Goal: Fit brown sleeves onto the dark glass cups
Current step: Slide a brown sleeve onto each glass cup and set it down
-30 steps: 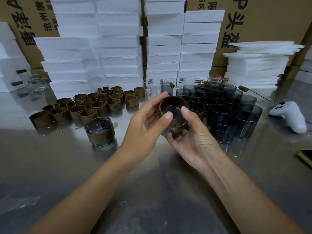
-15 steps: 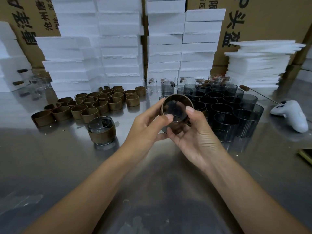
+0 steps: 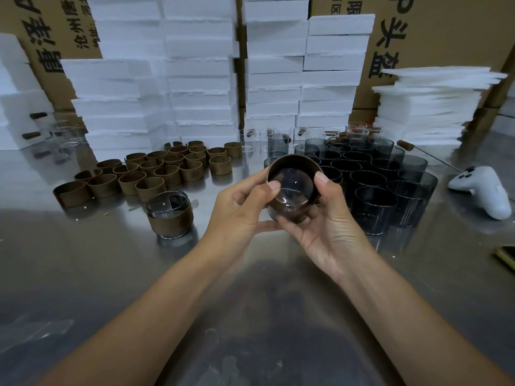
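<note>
Steel table [image 3: 83,274], foam stacks [image 3: 200,79] at back edge. Left hand [image 3: 239,213] and right hand [image 3: 326,229] both clamped on sleeved cup [image 3: 292,190], held mid-table.

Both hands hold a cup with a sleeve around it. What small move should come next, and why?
Probably push the sleeve further along the cup with both thumbs. The left hand and right hand grip the pair above the table, and the sleeve looks only partly on. Once it sits mid-body, set it by the finished cup.
</note>
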Action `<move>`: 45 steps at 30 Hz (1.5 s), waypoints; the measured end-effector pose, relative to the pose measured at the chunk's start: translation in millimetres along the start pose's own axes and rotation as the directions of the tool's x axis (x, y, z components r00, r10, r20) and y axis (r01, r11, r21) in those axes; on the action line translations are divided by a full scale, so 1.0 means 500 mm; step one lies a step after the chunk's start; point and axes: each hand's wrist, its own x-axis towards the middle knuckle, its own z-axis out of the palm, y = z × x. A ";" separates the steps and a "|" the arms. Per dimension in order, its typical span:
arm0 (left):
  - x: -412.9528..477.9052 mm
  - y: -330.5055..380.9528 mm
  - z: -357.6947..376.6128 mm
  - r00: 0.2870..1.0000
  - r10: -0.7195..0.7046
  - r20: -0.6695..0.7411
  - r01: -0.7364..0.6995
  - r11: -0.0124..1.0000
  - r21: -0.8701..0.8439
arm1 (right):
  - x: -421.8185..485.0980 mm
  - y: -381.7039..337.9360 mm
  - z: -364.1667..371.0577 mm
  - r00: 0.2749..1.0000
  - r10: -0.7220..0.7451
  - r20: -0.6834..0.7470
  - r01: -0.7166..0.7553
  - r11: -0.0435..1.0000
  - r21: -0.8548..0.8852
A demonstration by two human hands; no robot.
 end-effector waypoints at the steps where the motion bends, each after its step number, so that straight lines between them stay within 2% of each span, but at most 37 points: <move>1: 0.001 -0.001 0.001 1.000 0.000 -0.009 0.000 1.000 -0.006 | 0.000 0.001 0.000 1.000 -0.010 -0.002 0.010 1.000 -0.003; 6: 0.004 -0.006 -0.001 1.000 -0.021 0.002 0.021 1.000 -0.018 | 0.000 0.004 -0.002 1.000 -0.026 0.003 0.026 0.999 0.032; 11: 0.012 -0.007 -0.012 0.994 -0.103 -0.019 0.100 0.988 -0.121 | 0.002 0.005 0.001 0.999 0.030 0.015 -0.031 0.998 0.056; 16: 0.018 -0.006 -0.024 0.985 -0.168 0.035 0.172 0.956 -0.239 | -0.005 0.002 0.001 0.999 0.037 -0.008 -0.038 0.988 -0.150; 19: 0.019 -0.004 -0.035 0.981 -0.174 0.086 0.191 0.942 -0.278 | -0.006 0.002 -0.001 1.000 0.021 -0.001 -0.020 0.979 -0.203; 24: 0.022 -0.016 -0.044 0.977 -0.165 0.137 0.199 0.933 -0.300 | -0.003 0.003 -0.003 1.000 0.009 -0.020 -0.013 0.980 -0.198; 29: 0.020 -0.018 -0.038 0.980 -0.175 0.091 0.193 0.945 -0.265 | 0.002 0.009 -0.002 0.997 -0.013 -0.082 -0.004 0.979 -0.206; 39: 0.023 -0.021 -0.040 0.980 -0.182 0.082 0.195 0.959 -0.204 | 0.007 0.008 -0.007 0.998 0.014 -0.057 -0.021 0.991 -0.128; 45: 0.023 -0.020 -0.039 0.980 -0.180 0.083 0.194 0.955 -0.223 | 0.006 0.008 -0.004 0.997 0.023 -0.069 -0.031 0.993 -0.114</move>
